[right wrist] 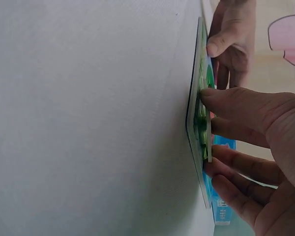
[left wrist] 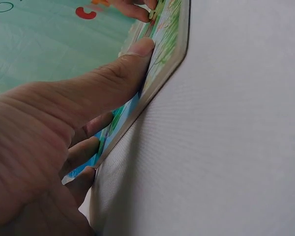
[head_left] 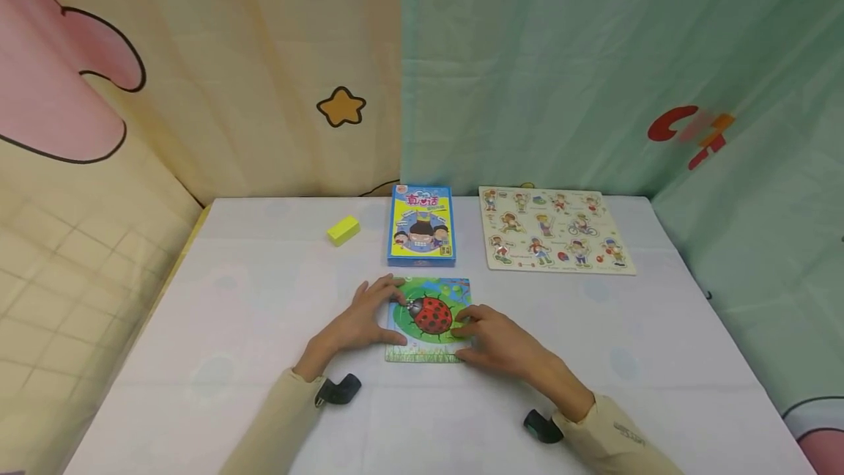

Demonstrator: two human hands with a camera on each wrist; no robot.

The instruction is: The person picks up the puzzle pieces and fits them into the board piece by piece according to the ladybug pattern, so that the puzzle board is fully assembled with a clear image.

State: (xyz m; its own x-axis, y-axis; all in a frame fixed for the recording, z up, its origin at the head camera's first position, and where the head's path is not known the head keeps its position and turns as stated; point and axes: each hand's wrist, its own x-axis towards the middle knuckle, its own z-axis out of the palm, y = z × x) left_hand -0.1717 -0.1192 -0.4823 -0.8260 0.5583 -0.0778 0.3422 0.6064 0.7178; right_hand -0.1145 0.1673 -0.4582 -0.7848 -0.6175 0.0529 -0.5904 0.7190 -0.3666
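Observation:
A square ladybug jigsaw puzzle (head_left: pixel 431 314) lies flat on the white table. My left hand (head_left: pixel 361 319) rests along its left side, thumb on the puzzle's face and fingers spread toward the upper left corner. In the left wrist view the left thumb (left wrist: pixel 137 51) lies over the board, with the smallest fingertip touching the edge. From the right, my right hand (head_left: pixel 504 343) pinches a thin green puzzle piece (right wrist: pixel 209 135) between thumb and fingers. That piece sits slightly raised over the board's right part; how far it overlaps is hard to tell.
Behind the puzzle lies a blue and yellow card box (head_left: pixel 422 229). Left of it is a small yellow block (head_left: pixel 343 230). A wooden picture board (head_left: pixel 554 232) with several figures lies at the back right. Curtains (head_left: pixel 527 57) hang behind the table (head_left: pixel 264 299).

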